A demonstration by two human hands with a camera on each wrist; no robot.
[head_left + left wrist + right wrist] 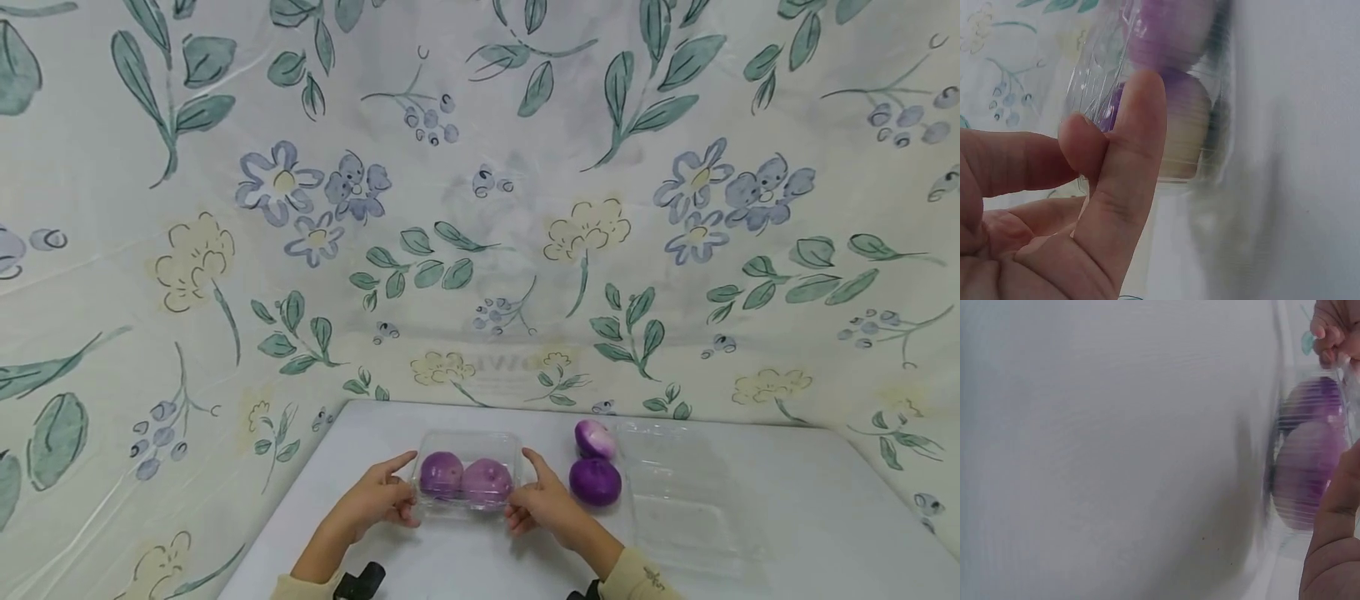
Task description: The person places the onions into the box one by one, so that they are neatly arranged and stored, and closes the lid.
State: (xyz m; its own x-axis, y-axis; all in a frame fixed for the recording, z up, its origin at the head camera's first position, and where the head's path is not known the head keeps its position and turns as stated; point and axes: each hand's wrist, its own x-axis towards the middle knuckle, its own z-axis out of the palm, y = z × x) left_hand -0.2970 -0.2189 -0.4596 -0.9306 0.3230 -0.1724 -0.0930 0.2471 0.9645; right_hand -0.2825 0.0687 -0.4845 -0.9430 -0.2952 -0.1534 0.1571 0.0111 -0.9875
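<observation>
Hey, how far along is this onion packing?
Looks done: two onions inside a plastic box, its lid apparently down. In hand: the left hand and right hand hold that box by its sides. Probably left: two loose onions beside a second plastic container, not yet packed.

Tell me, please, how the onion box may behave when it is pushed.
The box probably flexes under firm pressure, since its clear plastic looks thin. Its glossy surface might slip a little. The onions inside may roll or shift, since they look round.
</observation>
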